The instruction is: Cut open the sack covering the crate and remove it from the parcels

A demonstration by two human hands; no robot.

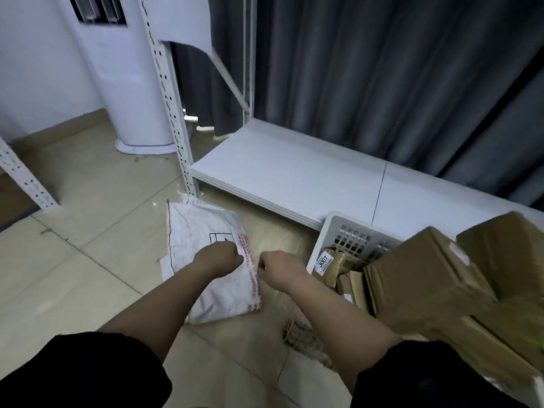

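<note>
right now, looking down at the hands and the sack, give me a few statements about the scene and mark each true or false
1. The white sack lies on the tiled floor, off the crate. True.
2. Both hands are closed at the sack's red-printed edge: left hand, right hand. True.
3. The white crate is empty. False: it holds cardboard parcels, one labelled 3007.
4. A knife shows in the right hand. False: no tool is visible in either hand.
5. The low white shelf is stacked with boxes. False: nothing sits on the visible part.
</note>
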